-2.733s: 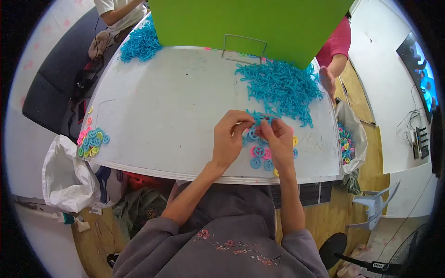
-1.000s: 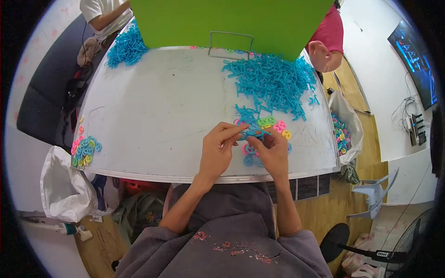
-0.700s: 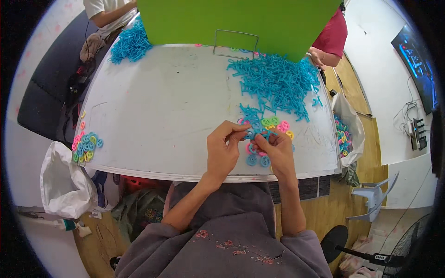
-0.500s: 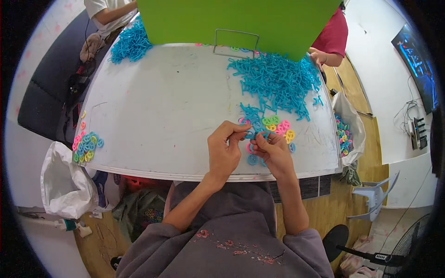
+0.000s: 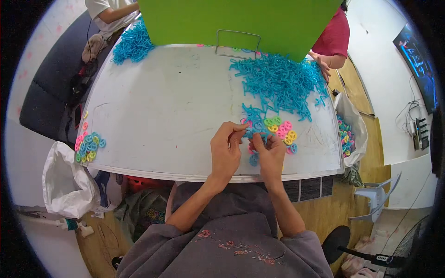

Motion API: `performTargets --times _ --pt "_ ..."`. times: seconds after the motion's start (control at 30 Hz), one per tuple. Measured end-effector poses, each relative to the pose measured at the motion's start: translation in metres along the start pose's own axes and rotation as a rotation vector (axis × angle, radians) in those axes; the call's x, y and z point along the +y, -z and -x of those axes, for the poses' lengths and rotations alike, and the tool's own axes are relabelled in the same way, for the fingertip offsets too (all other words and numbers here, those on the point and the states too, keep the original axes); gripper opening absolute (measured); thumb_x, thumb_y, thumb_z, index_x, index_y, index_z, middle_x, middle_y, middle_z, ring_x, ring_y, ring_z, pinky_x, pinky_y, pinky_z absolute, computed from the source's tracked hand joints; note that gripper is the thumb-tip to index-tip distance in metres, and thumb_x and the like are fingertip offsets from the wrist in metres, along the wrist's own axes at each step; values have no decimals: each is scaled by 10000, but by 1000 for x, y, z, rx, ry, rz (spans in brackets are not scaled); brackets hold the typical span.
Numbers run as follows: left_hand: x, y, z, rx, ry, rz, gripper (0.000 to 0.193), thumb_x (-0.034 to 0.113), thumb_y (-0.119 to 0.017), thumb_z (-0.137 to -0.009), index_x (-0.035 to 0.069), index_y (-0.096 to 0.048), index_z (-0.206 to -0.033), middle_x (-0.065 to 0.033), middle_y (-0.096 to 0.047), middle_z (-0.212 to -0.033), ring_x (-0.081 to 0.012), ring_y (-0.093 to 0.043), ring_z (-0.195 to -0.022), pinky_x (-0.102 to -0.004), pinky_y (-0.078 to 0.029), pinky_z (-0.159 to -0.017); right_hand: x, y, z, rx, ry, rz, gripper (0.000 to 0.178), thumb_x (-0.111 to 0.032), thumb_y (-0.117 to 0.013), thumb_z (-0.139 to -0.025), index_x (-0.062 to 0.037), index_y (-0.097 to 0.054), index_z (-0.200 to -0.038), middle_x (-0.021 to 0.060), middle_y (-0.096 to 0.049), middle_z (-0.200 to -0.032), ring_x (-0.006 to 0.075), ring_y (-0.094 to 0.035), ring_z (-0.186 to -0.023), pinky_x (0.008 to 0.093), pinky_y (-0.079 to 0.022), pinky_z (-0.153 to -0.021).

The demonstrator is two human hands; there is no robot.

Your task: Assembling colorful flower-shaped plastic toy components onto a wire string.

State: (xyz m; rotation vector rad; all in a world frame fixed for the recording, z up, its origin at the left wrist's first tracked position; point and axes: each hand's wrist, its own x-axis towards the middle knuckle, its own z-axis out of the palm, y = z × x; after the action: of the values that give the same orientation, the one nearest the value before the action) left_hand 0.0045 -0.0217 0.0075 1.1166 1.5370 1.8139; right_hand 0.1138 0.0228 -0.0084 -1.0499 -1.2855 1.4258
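At the near right of the white table, my left hand pinches a small blue plastic piece between thumb and fingertips. My right hand is closed on the other side of the same piece, its thumb and fingers pressed together. My fingers cover most of the piece, so its exact shape is hidden. Small wheel-shaped rings in pink, yellow, green and blue lie just right of my hands. Beyond them spreads a large heap of blue plastic sticks, with a few strays reaching toward my fingers.
A green board with a wire loop stands across the far side. More blue sticks and coloured rings lie leftward. White sacks flank the table. A co-worker's hand rests at the far right edge.
My right hand has shifted slightly left and turned inward, its fingers curling closer to my left hand. The left hand stays almost in place. The co-worker's hand at the right has moved a little.
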Motion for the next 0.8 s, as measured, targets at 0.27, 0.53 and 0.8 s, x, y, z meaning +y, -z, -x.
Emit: performTargets --times 0.27,0.53,0.8 --pt "-9 0 2 -2 0 26 143 -45 -492 -920 -5 -615 -981 -40 -604 -809 -89 -520 -732 -233 -440 -685 -12 4 -3 -108 -427 -404 208 -224 -663 -900 -18 -629 -899 54 -660 -819 110 -595 -683 253 -505 -643" --pt "1 1 4 -21 47 20 190 -114 -470 -892 -10 -603 -978 -70 -599 -845 -123 -587 -793 -240 -472 -709 -17 -15 11 124 97 -35 184 -168 -675 -881 -2 -613 -830 32 -637 -744 76 -555 -667 223 -444 -606" --pt "2 3 9 -20 60 239 183 -107 -564 -851 10 -636 -971 -77 -611 -857 -144 -617 -800 -291 -513 -660 -8 14 -5 -70 119 294 208 -114 -683 -862 11 -590 -999 49 -631 -777 95 -597 -747 229 -470 -633"
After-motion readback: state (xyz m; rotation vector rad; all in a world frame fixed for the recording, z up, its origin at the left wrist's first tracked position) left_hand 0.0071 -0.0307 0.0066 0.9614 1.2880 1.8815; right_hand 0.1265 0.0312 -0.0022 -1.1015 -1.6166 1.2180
